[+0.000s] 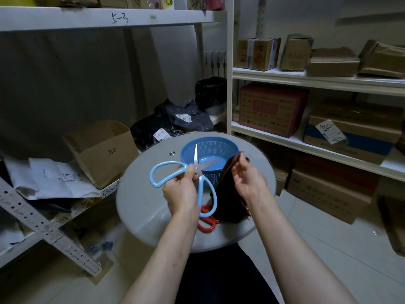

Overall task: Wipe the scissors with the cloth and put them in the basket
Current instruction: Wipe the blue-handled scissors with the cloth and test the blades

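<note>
scissors (195,155): judged stiff, light, blades splayed and sharp | left hand (182,190) grips near the pivot, safest hold | cloth (228,194): limp, right hand (247,179) pinches its top edge

left hand (182,189) grips blue scissors (175,172), blades spread over blue basket (210,150); right hand (249,178) holds dark cloth (228,194); round table (142,194).

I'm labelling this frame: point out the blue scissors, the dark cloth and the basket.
blue scissors (195,159), head view, on the upright blade.
dark cloth (225,194), head view, on its hanging middle.
basket (219,148), head view, on its far inner wall.
</note>
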